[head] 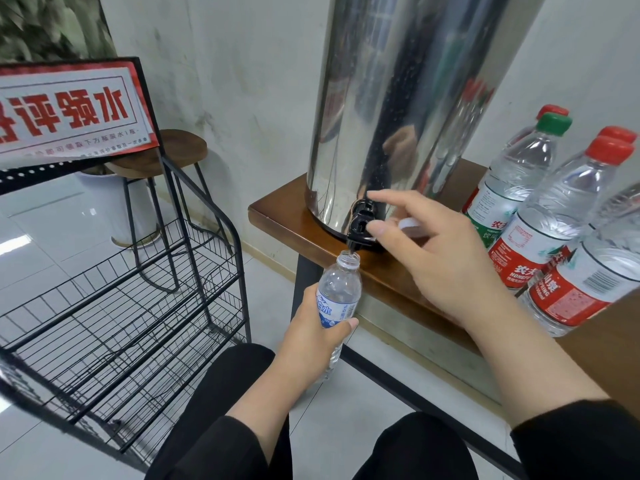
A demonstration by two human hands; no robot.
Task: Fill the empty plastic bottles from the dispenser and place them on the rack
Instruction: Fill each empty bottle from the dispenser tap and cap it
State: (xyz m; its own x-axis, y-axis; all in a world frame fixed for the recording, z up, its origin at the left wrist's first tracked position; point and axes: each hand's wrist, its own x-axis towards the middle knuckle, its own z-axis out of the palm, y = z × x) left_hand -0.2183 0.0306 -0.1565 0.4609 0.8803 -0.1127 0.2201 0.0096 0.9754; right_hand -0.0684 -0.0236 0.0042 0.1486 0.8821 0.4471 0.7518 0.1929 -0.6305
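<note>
The black wire rack point(114, 306) stands at left, its shelves bare; the left hand point(311, 337) grips a small uncapped bottle point(337, 296) upright, its mouth just under the black tap point(360, 225) of the steel dispenser point(398, 109) on the desk point(277, 216); the right hand point(436, 258) pinches a white cap point(410, 224) beside the tap, forefinger extended; capped bottles point(554, 216) stand at right.
</note>
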